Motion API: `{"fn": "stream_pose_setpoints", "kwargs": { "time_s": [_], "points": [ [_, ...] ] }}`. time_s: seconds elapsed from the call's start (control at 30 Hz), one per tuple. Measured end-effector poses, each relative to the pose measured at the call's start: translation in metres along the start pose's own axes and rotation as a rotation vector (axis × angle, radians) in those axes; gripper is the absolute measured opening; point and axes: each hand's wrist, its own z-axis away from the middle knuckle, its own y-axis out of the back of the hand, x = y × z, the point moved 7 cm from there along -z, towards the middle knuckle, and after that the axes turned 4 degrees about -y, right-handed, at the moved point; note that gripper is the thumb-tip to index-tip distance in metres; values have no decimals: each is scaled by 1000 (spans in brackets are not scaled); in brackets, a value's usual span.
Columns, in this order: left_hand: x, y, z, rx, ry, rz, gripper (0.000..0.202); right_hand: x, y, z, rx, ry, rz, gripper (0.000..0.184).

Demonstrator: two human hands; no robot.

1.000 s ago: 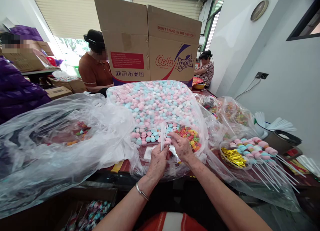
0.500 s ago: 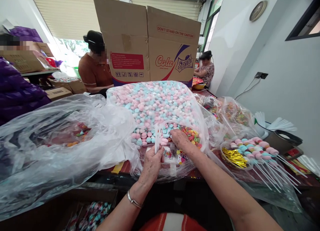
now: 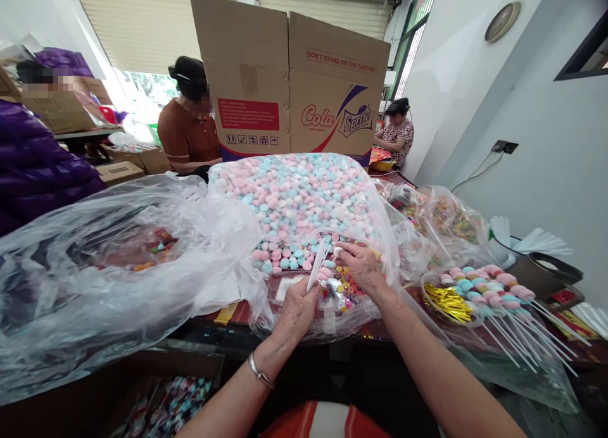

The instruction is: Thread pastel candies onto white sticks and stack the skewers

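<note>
The left hand point(image 3: 299, 305) has its grip closed around a slim bundle of white sticks point(image 3: 317, 264), which stands tilted, upper ends leaning to the right and far side. A metal bangle point(image 3: 260, 371) circles the left wrist. The right hand point(image 3: 365, 268) is just to the right of the sticks, its grip pinching a small pale candy point(image 3: 337, 252) between thumb and fingers, near the upper ends of the sticks; whether the candy touches one is too small to tell.

Beyond both hands spreads a large heap of pink, blue and white candies point(image 3: 289, 200) in clear plastic. Small colored ring candies point(image 3: 349, 285) lie on the near side of the right hand, partly hidden by it. To the right on the bench point(image 3: 237, 314), filled candy skewers point(image 3: 494, 289) lie beside and partly over a clear tub holding gold strips point(image 3: 446, 302), their white stems pointing near and right. Farther right, more white sticks point(image 3: 544, 240) rest at a dark container point(image 3: 532, 270). A tall cardboard carton point(image 3: 251, 52) stands at the far side, behind the heap.
</note>
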Motion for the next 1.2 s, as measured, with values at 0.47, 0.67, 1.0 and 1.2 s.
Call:
{"fn": "stream_pose_setpoints", "kwargs": {
  "time_s": [0.47,0.67,1.0,1.2],
  "points": [
    [1,0,0,21,-2,-25,20,3,1,13,16,125,-5,34],
    [8,6,-4,20,-13,-3,20,-12,5,8,-91,78,-72,29],
    [5,7,-8,15,6,65,23,-5,-20,19,-327,-147,-117,38],
    [2,9,-18,80,-16,100,27,-30,-3,4,-239,82,376,44]
  ]
}}
